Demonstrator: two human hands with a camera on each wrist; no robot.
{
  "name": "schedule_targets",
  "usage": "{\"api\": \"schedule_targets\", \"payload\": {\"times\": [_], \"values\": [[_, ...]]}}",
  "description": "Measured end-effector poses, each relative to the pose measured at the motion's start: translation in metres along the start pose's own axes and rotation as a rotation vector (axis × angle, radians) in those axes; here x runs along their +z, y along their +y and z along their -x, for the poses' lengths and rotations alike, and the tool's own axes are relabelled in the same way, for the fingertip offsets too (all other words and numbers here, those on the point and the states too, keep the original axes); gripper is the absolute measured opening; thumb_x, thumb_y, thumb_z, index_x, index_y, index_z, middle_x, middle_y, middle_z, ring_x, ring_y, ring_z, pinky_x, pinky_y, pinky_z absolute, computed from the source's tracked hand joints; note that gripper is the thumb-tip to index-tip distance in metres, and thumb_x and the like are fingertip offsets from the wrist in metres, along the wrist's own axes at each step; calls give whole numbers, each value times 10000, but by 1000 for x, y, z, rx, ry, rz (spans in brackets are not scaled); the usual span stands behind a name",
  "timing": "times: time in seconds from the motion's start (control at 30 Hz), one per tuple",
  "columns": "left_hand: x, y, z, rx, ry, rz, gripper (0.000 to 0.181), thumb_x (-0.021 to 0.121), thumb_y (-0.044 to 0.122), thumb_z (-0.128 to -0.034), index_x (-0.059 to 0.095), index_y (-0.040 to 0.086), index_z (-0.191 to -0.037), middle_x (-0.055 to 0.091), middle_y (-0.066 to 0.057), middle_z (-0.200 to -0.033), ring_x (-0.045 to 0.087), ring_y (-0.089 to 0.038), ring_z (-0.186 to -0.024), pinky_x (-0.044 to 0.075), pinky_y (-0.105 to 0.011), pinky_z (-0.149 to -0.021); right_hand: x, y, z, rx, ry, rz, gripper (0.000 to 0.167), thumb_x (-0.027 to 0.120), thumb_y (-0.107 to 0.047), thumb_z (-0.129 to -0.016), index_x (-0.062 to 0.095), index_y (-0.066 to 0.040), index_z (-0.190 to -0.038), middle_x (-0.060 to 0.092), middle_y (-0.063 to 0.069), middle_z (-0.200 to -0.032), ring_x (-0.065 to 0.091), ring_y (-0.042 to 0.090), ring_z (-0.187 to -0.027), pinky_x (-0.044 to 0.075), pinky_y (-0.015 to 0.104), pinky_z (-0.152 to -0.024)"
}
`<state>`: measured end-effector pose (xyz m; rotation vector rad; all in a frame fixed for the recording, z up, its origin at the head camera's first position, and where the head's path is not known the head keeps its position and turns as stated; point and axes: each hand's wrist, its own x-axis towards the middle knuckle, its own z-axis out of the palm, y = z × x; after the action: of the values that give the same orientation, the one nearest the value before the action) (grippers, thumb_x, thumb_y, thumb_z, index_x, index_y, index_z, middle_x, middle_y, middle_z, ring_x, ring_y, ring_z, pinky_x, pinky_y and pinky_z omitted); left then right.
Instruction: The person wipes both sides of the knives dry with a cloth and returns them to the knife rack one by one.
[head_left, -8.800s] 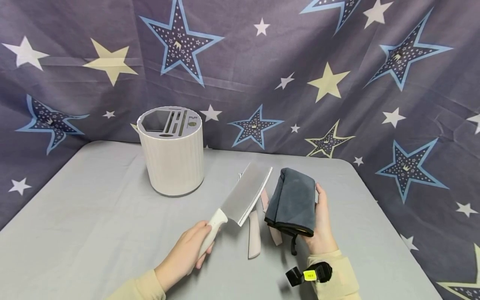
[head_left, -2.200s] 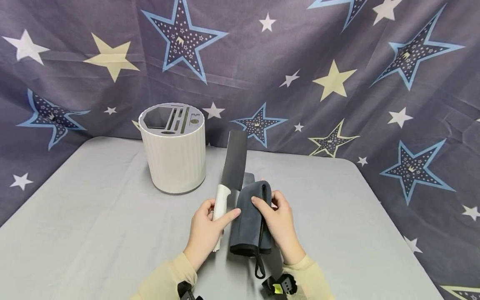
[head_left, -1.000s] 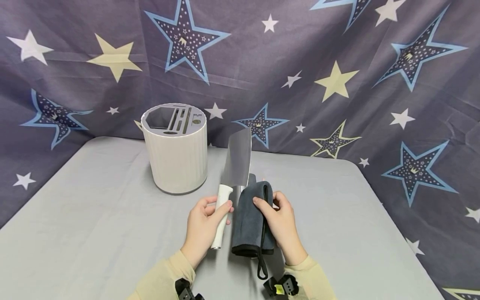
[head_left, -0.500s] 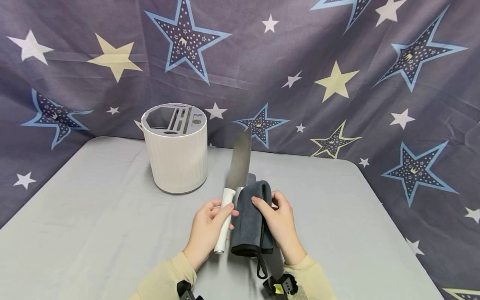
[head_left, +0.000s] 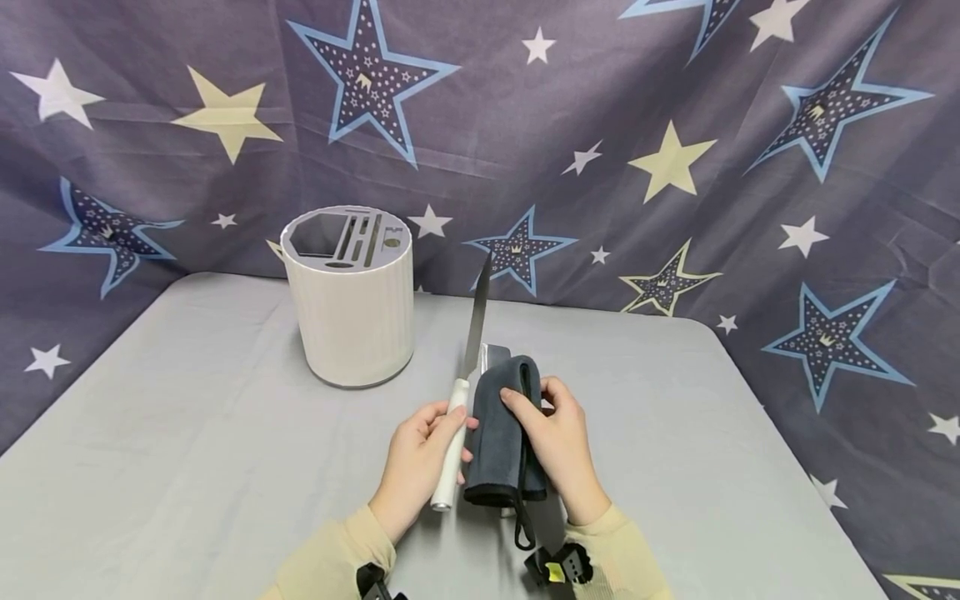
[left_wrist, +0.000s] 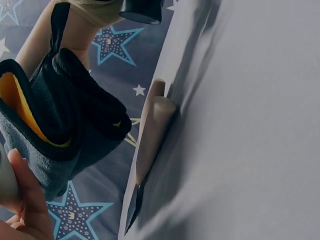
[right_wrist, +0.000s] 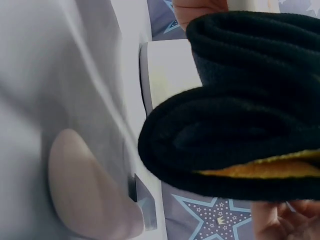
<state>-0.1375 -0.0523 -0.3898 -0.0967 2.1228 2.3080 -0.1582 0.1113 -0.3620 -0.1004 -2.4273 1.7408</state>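
My left hand (head_left: 420,454) holds a cleaver (head_left: 477,321) by its white handle, thumb along the handle. The blade points up and away and shows nearly edge-on. Just to its right, my right hand (head_left: 558,442) grips a folded dark grey cloth (head_left: 495,442), thumb on top. Black trim and a hanging loop mark the cloth, and its yellow inside shows in the left wrist view. Cloth and blade look apart. Beneath them, knives with beige handles (left_wrist: 156,135) lie on the table, mostly hidden by the cloth in the head view; one knife handle (right_wrist: 85,190) shows in the right wrist view.
A white ribbed knife block (head_left: 348,325) with a slotted grey top stands at the back left of the grey-covered table (head_left: 187,433). Behind the table hangs a purple curtain (head_left: 465,100) printed with stars.
The cloth has come left, beside the cleaver, since the earliest frame. Over the last second the cleaver has turned about its handle, its blade going from broadside to nearly edge-on.
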Motion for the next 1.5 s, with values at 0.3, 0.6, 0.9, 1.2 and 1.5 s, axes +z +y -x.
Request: {"api": "schedule_targets", "payload": {"times": [0.3, 0.6, 0.9, 1.2, 1.5], "values": [[1, -2, 1, 12, -15, -20, 316, 566, 241, -1007, 625, -3, -1200, 668, -132, -921, 605, -152, -590, 545, -399, -472, 3, -3, 0, -31, -3, 38, 304, 746, -365, -856, 666, -102, -985, 666, 121, -896, 606, 140, -617, 528, 303, -565], [4, -1, 4, 47, 13, -95, 343, 575, 243, -1002, 642, 24, -1256, 649, -133, -785, 591, -152, -605, 539, -324, -508, 9, -5, 3, -69, 15, 58, 245, 756, -346, -846, 680, -129, -933, 669, 86, -805, 610, 157, -598, 522, 304, -532], [5, -6, 4, 204, 72, -295, 345, 586, 228, -995, 668, -3, -1239, 657, -104, -1054, 536, -117, -816, 452, -223, -722, 17, -6, 9, -105, 47, 54, 254, 741, -325, -859, 678, -105, -968, 687, 100, -800, 627, 129, -606, 534, 290, -522], [7, -9, 6, 203, 82, -404, 390, 508, 267, -1031, 619, 29, -1320, 629, -54, -1051, 529, -121, -832, 447, -242, -728, 23, -6, 12, -174, 63, 148, 305, 741, -343, -842, 659, -72, -956, 649, 98, -801, 556, 138, -608, 490, 261, -526], [6, -10, 7, 232, 98, -434, 412, 492, 363, -1038, 671, 62, -1254, 593, -39, -925, 490, -106, -755, 420, -236, -674, 25, -4, 19, -154, 31, 116, 224, 721, -272, -843, 663, -88, -957, 696, 151, -1159, 600, 138, -628, 510, 265, -535]]}}
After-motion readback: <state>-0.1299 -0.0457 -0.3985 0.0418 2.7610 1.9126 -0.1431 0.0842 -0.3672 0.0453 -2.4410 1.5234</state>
